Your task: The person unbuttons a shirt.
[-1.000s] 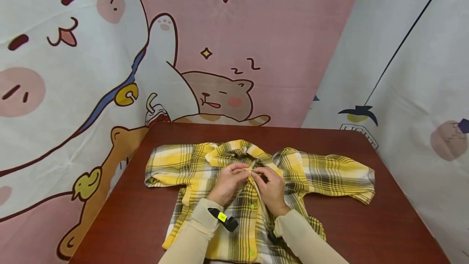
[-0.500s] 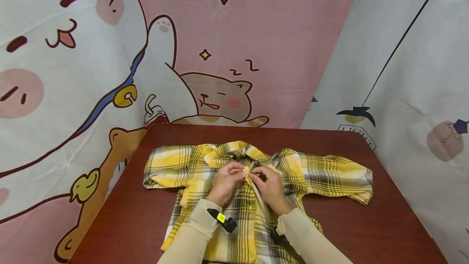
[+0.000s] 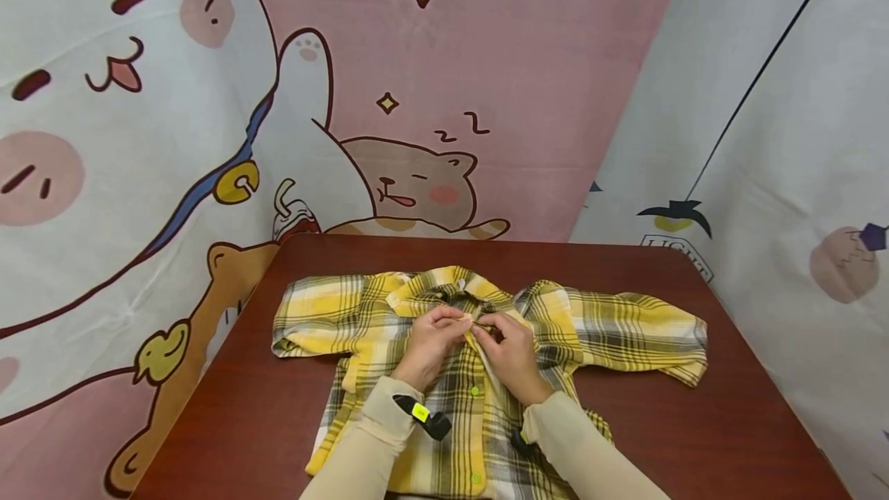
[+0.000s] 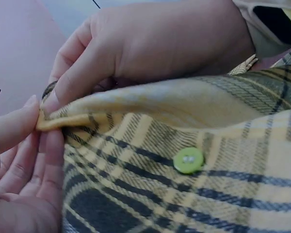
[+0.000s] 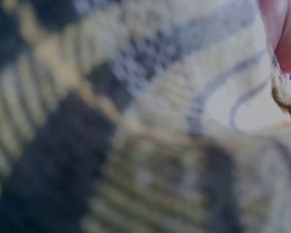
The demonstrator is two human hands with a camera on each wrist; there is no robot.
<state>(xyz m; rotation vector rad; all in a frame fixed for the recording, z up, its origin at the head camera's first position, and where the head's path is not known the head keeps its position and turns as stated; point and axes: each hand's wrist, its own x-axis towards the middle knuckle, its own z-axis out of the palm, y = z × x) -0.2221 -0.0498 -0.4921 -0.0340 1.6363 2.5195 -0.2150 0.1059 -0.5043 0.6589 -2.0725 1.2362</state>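
Observation:
A yellow, grey and white plaid shirt lies spread on the table with its collar at the far side. My left hand pinches the edge of its front placket just below the collar. Opposite it, my right hand pinches the same edge, fingertips meeting the left ones. In the left wrist view, the left thumb and fingers hold a raised fold at the placket edge, and a green button shows on the cloth. What lies between the fingertips is mostly hidden. Blurred plaid cloth fills most of the right wrist view.
The reddish-brown table extends past both sleeves. Another green button sits near the hem, and a white button shows at the collar. A cartoon-printed cloth hangs behind the table.
Both hands stay at the placket edge with small finger movements. The yellow edge that stood up between the fingertips half a second ago is now more covered by the left fingers.

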